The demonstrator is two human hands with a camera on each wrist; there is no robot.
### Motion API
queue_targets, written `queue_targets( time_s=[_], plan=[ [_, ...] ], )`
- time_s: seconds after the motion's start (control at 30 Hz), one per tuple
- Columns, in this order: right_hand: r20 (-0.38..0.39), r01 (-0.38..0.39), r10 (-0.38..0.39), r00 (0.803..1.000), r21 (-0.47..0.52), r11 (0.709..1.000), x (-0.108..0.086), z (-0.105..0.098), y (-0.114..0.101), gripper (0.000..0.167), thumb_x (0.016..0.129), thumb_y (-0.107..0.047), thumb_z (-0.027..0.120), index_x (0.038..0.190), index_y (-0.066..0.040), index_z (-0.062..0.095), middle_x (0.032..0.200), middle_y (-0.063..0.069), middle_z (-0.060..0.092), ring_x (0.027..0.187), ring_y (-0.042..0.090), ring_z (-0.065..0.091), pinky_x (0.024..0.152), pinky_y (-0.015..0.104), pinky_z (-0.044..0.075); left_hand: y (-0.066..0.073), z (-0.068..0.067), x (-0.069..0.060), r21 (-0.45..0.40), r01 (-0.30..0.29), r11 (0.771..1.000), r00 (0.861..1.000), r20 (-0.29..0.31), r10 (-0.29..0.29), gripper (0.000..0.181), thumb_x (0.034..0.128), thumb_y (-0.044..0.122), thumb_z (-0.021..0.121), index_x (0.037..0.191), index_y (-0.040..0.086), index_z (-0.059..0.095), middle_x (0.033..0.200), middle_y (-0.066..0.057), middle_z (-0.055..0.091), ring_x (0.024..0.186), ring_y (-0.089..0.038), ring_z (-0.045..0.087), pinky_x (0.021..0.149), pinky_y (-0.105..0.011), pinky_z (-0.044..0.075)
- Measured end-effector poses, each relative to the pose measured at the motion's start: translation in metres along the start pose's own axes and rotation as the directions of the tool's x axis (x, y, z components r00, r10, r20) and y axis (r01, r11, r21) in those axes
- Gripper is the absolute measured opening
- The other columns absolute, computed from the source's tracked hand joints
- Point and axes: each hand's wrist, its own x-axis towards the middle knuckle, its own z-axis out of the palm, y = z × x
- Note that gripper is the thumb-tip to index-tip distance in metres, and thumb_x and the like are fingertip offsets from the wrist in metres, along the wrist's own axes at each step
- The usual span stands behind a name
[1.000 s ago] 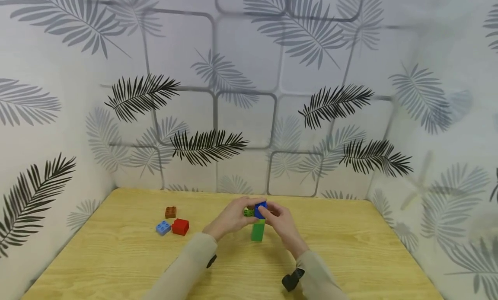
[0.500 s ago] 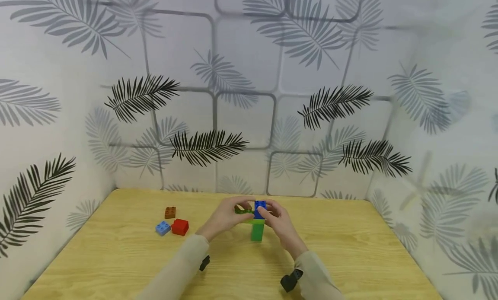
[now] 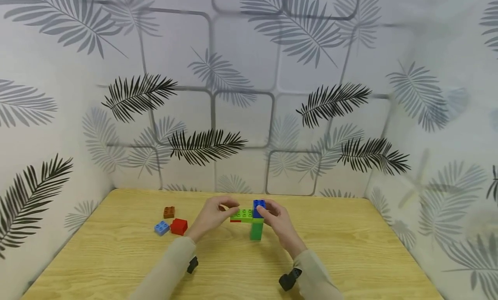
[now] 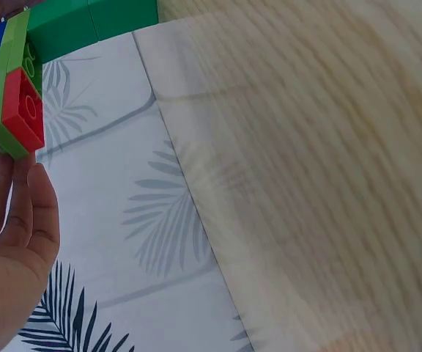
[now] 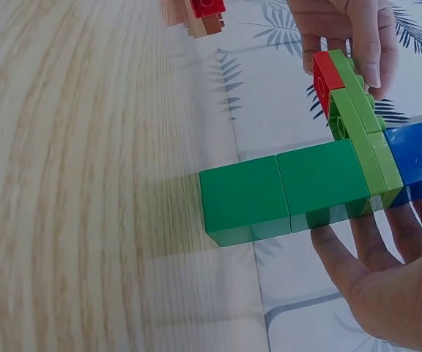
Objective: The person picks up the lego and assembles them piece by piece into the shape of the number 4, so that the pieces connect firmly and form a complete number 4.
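Observation:
A building-block structure stands on the table, with two stacked green bricks (image 5: 284, 191) at its base. Light green plates (image 3: 244, 215) lie across the top and stick out to the left. A small red block (image 4: 23, 114) sits beneath the outer end of this overhang. On top of the column is a blue brick (image 3: 258, 208); my right hand (image 3: 281, 222) grips it, thumb on the near face and fingers behind. My left hand (image 3: 212, 214) pinches the overhang's left end between thumb and fingers. In the left wrist view, fingertips reach just under that end.
Loose bricks lie on the wooden table (image 3: 116, 248) to the left: a brown one (image 3: 169, 212), a light blue one (image 3: 161, 228) and a red one (image 3: 179, 226). A leaf-patterned wall covering (image 3: 241, 118) rises behind and beside the table.
My left hand has drawn away leftward from the blue brick to the outer end of the light green plates, exposing them and the red block underneath. My right hand has stayed on the blue brick.

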Motion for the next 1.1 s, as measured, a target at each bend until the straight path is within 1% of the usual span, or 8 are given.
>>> queue_targets(
  time_s=[0.23,0.33,0.47,0.57,0.7,0.83,0.93,1.1],
  plan=[
    [0.010,0.020,-0.020,1.000,0.014,1.000,0.000,0.001,0.002,0.050,0.095,-0.034,0.065,0.136,-0.007,0.056,0.125,0.013,0.063,0.118,0.026,0.059,0.106,0.046,0.044,-0.008,-0.014,-0.004,0.018,0.008,1.000,1.000,0.007,-0.008,0.013,0.0942,0.025,0.067,0.105,0.023,0.074,0.104,0.005,0.072,0.091,-0.011,0.065,0.078,-0.027,0.053],
    [0.015,0.021,-0.021,1.000,0.014,1.000,0.000,0.001,0.002,0.049,0.095,-0.034,0.065,0.135,-0.008,0.056,0.123,0.012,0.064,0.114,0.023,0.060,0.105,0.046,0.045,-0.013,-0.020,-0.007,0.036,0.010,0.999,1.000,0.025,-0.011,0.013,0.0949,0.025,0.066,0.105,0.023,0.074,0.105,0.004,0.072,0.091,-0.011,0.064,0.078,-0.027,0.053],
    [0.022,0.018,-0.018,1.000,0.002,1.000,0.001,0.001,0.001,0.048,0.095,-0.035,0.065,0.134,-0.009,0.057,0.120,0.010,0.064,0.108,0.018,0.060,0.104,0.045,0.046,-0.019,-0.030,-0.011,0.058,0.019,0.998,0.997,0.078,-0.024,0.013,0.0955,0.025,0.065,0.106,0.023,0.073,0.104,0.003,0.071,0.093,-0.012,0.064,0.081,-0.029,0.053],
    [0.019,0.018,-0.018,1.000,0.007,1.000,0.002,0.002,0.000,0.047,0.096,-0.034,0.064,0.134,-0.009,0.057,0.120,0.011,0.063,0.110,0.022,0.060,0.104,0.045,0.046,-0.023,-0.039,-0.013,0.060,0.038,0.997,0.991,0.125,-0.046,0.016,0.0954,0.023,0.066,0.110,0.021,0.072,0.107,-0.002,0.071,0.096,-0.014,0.064,0.083,-0.033,0.053],
    [0.015,0.020,-0.020,1.000,0.017,1.000,0.004,0.001,-0.001,0.044,0.096,-0.031,0.064,0.133,-0.008,0.058,0.118,0.011,0.064,0.112,0.026,0.059,0.104,0.046,0.046,-0.029,-0.049,-0.015,0.090,0.061,0.994,0.985,0.158,-0.075,0.020,0.0939,0.021,0.067,0.114,0.020,0.070,0.111,-0.003,0.070,0.100,-0.016,0.064,0.085,-0.037,0.054],
    [0.023,0.007,-0.007,1.000,0.012,1.000,0.002,0.001,-0.002,0.040,0.096,-0.031,0.064,0.128,-0.009,0.060,0.113,0.008,0.065,0.106,0.020,0.060,0.102,0.044,0.047,-0.035,-0.058,-0.020,0.133,0.075,0.988,0.981,0.166,-0.096,0.021,0.0906,0.021,0.071,0.111,0.020,0.071,0.108,0.001,0.070,0.098,-0.016,0.064,0.086,-0.038,0.053],
    [0.026,-0.001,0.000,1.000,0.011,1.000,0.000,0.001,-0.002,0.039,0.096,-0.031,0.065,0.127,-0.009,0.061,0.111,0.005,0.065,0.101,0.014,0.060,0.102,0.044,0.047,-0.038,-0.066,-0.024,0.151,0.082,0.985,0.976,0.186,-0.110,0.022,0.0887,0.018,0.073,0.110,0.016,0.072,0.109,-0.001,0.070,0.101,-0.021,0.062,0.089,-0.043,0.051],
    [0.015,-0.003,0.003,1.000,0.018,1.000,-0.003,0.002,-0.001,0.041,0.095,-0.032,0.065,0.129,-0.008,0.060,0.113,0.006,0.065,0.103,0.014,0.060,0.104,0.046,0.045,-0.041,-0.079,-0.030,0.230,0.100,0.968,0.968,0.202,-0.148,0.022,0.0860,0.013,0.074,0.108,0.012,0.072,0.121,-0.007,0.065,0.119,-0.033,0.054,0.099,-0.055,0.044]
  ],
)
